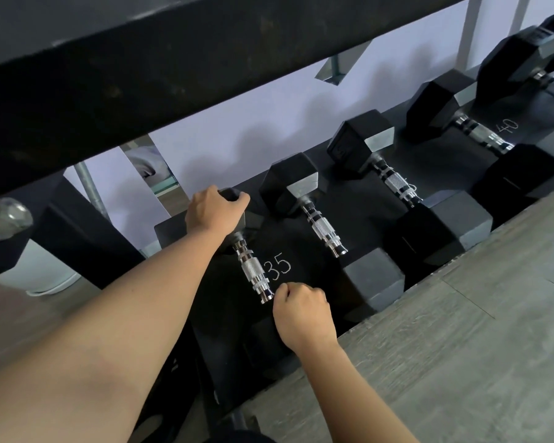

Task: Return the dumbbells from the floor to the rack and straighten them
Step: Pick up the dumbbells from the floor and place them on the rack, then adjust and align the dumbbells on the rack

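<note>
Gripping both ends now: the left hand (pixel 213 208) is cupped over the far head of the leftmost dumbbell (pixel 253 271), fingers curled round its top edge, and the right hand (pixel 303 311) is clamped on the near head, knuckles up, just beside the chrome handle (pixel 252 272). Neither hand is on the handle itself, which shows bare between them. The dumbbell already sits on the lower shelf (pixel 301 251) of the rack, right by the chalked "35" (pixel 279 266), so this looks like the straightening part of the job rather than the lift.

What matters here is the long axis. It runs from the near head by the person's right wrist away to the far head against the back of the shelf, leaning slightly left as it goes. The neighbouring dumbbell (pixel 323 230) lies at much the same slant, close alongside (its far head nearly touches the left hand's fingers). With one hand at each end, a small twist is available: left hand steers the far end, right hand the near one, and the right is the nearer to the body. Further right, two more dumbbells (pixel 397 183) sit in their places by the "40" (pixel 507 125). No dumbbell shows on the visible floor (pixel 461 330).
</note>
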Action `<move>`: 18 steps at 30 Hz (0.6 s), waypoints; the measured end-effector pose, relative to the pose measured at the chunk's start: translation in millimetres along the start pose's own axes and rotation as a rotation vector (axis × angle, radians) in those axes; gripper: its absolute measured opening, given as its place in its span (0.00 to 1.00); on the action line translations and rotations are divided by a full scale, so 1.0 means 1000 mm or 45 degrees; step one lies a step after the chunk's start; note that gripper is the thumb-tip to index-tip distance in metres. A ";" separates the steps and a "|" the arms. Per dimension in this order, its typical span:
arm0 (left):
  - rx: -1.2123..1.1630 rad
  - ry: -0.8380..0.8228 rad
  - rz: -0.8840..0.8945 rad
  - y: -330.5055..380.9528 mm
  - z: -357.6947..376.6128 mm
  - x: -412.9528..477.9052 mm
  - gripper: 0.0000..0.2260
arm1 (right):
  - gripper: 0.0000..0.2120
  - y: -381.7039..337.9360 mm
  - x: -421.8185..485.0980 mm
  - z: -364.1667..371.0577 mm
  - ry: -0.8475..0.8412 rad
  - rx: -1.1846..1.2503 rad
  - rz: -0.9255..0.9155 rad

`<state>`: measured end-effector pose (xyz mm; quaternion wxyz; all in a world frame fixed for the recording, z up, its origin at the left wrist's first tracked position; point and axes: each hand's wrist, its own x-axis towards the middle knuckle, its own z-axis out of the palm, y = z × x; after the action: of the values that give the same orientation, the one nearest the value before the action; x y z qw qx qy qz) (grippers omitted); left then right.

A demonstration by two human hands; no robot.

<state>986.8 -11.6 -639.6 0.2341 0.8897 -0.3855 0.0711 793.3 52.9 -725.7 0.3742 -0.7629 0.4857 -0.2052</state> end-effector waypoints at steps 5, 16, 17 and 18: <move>-0.007 0.008 -0.023 -0.008 0.001 0.001 0.23 | 0.15 -0.002 0.002 0.001 -0.049 -0.054 -0.007; 0.017 -0.032 -0.021 -0.003 0.004 -0.006 0.26 | 0.18 0.007 0.004 0.003 -0.018 -0.009 -0.060; 0.009 -0.041 -0.022 -0.003 0.003 -0.006 0.26 | 0.18 0.007 0.005 0.003 -0.042 -0.033 -0.053; 0.003 -0.050 -0.024 -0.003 0.002 -0.007 0.26 | 0.18 0.006 0.004 0.003 -0.051 -0.044 -0.036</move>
<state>983.9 -6.5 -644.2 0.2260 0.8948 -0.3816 0.0519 793.7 48.7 -733.0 0.3677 -0.7799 0.4707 -0.1868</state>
